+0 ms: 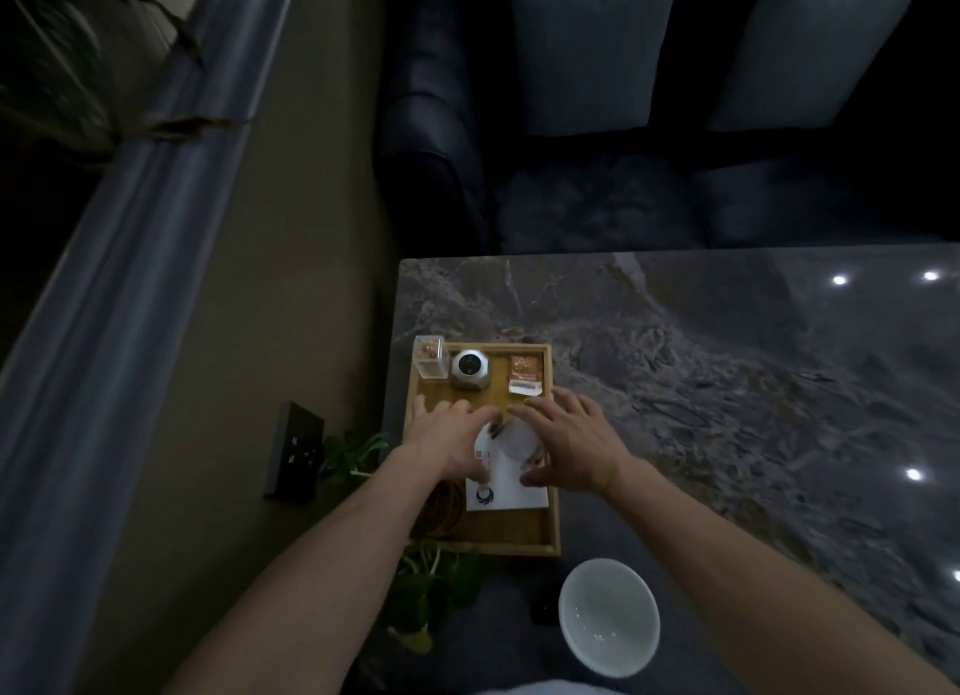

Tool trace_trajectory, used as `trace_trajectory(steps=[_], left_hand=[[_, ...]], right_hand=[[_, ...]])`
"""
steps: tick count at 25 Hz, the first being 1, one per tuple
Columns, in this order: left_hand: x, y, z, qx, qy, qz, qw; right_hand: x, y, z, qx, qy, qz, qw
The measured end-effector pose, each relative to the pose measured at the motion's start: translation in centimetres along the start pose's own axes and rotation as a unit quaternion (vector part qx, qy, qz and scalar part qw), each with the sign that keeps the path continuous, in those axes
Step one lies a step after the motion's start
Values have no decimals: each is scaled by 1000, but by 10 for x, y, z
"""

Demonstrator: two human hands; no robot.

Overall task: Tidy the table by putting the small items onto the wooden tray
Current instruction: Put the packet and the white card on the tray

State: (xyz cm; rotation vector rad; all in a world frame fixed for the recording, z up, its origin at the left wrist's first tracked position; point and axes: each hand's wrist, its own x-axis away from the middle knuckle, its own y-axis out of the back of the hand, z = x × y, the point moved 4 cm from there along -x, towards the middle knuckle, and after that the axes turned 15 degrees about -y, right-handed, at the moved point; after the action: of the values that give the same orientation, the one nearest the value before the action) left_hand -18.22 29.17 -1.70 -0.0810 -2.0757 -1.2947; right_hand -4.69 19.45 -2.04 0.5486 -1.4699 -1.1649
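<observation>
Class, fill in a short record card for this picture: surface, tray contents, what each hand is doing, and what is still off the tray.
surface: dark marbled stone table
container: rectangular wooden tray at the table's left edge
far end of tray: clear square toothpick holder, round silver metal device, small orange packet
middle of tray: white card with a round translucent white lid-like object on it
left hand: fingers spread over the tray, beside the round object
right hand: fingers spread, at the round object's other side
off the tray: white ceramic bowl, nearest the person
</observation>
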Motion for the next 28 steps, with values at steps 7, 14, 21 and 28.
trace_trajectory(steps=[7,14,21,28], left_hand=[[-9,1,-2,5,-28,-16,999],[-14,-1,-3,17,-40,-54,998],[-12,-6,-7,2,-17,-42,999],[-5,-9,-16,-1,-16,-8,1000]], right_hand=[[-3,-2,0,-19,-6,7,1000],[-2,-3,-6,-34,-28,-1,999],[3,-8,-5,-51,-47,-14,997],[14,-17,-1,-49,-47,-5,998]])
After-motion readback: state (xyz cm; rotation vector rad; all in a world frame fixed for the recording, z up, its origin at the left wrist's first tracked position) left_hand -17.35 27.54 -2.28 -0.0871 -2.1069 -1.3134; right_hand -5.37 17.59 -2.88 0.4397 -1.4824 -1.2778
